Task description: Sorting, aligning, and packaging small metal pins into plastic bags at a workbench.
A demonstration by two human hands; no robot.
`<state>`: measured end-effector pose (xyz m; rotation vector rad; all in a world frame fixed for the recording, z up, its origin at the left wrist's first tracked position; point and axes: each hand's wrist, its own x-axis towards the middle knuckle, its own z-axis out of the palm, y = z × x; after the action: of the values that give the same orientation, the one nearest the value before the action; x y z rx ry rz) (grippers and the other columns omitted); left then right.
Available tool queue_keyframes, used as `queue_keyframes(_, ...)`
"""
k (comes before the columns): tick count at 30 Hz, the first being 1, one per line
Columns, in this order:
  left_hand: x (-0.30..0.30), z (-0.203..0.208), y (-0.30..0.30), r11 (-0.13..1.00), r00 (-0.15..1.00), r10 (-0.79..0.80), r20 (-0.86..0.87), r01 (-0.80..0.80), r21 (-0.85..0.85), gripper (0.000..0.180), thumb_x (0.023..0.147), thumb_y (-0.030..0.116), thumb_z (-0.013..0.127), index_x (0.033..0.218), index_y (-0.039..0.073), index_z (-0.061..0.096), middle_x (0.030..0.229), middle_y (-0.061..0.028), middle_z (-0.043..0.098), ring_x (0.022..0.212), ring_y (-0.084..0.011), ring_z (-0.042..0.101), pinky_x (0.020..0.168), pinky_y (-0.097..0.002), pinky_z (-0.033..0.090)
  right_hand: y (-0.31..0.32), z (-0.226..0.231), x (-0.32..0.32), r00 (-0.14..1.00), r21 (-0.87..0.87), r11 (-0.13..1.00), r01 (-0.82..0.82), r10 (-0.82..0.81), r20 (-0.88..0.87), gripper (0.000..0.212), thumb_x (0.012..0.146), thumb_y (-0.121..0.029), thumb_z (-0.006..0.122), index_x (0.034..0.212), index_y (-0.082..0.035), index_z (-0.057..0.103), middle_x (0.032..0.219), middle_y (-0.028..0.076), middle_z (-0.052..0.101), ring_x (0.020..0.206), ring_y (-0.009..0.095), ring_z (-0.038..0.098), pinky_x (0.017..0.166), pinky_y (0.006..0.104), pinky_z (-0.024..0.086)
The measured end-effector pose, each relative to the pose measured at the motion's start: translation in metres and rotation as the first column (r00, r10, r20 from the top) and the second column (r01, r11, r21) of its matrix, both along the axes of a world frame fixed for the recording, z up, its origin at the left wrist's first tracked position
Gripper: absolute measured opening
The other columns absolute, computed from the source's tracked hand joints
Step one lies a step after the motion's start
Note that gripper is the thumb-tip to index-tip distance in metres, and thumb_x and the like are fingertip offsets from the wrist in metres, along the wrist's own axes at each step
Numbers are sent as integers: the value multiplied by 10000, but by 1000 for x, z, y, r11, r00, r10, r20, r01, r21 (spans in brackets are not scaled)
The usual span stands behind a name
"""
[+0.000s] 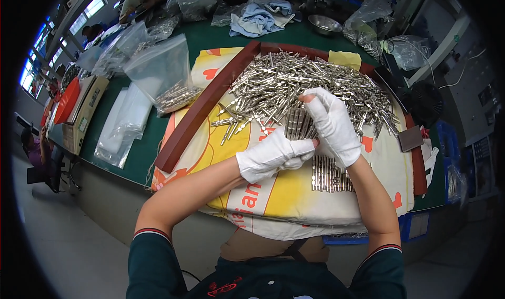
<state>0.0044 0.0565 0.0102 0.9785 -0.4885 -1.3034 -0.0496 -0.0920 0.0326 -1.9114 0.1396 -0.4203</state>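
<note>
Both of my hands wear white gloves with bare fingertips, and they meet over the middle of the table. My left hand (276,152) is closed around the lower end of a bundle of thin metal shafts (299,124). My right hand (335,126) curls against the bundle's right side, its thumb and fingers near the top; part of its grip is hidden. Just beyond lies a large loose pile of similar shiny stepped shafts (310,78). Under my right wrist, a neat side-by-side row of metal shafts (329,175) rests on the yellow and white cloth (286,196).
A dark red raised border (197,109) frames the pile. To the left stand a clear bag of shafts (171,96), flat plastic bags (123,121) and a scale with a red tray (67,100). A steel bowl (324,24) and crumpled blue cloths (258,20) sit at the back. People work farther off.
</note>
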Motion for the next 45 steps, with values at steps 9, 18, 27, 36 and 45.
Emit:
queue_keyframes(9,8,-26,4,998,998,34,-53,-32,52,127,861,139,649,926,95,549,720,1,541,513,-40,401,434,-192,278,20,-13,-8,937,675,734,-77,285,-202,309,851,-83,670,1147,-24,602,958,11,651,850,78,593,761,242,495)
queue_keyframes(18,14,-23,4,1000,989,0,-149,2,18,136,909,167,617,970,70,543,809,-38,571,488,-28,401,428,-166,308,9,-25,-5,938,677,732,-74,282,-202,164,881,-146,664,1009,-43,656,848,-13,655,721,51,576,621,221,475)
queue_keyframes(27,17,-29,5,999,987,-12,-161,6,-34,176,942,215,587,1057,85,560,875,-37,609,574,-43,478,454,-172,355,2,-27,-6,917,654,757,10,253,-307,173,885,-194,638,978,-49,652,764,-10,639,511,32,484,428,193,370)
queue_keyframes(36,18,-25,8,997,964,-31,-263,13,-72,207,926,179,601,1107,86,565,906,-60,636,632,-65,541,494,-186,404,8,-18,-6,923,650,759,32,227,-311,169,857,-187,656,956,-51,656,731,-23,622,482,29,467,400,190,348)
queue_keyframes(45,18,-21,8,998,992,-52,-119,56,30,123,908,111,590,1000,29,586,776,-38,592,594,-72,531,494,-201,402,23,-12,-8,937,606,788,112,120,-328,153,817,-36,683,968,-47,660,853,6,670,666,59,593,555,221,486)
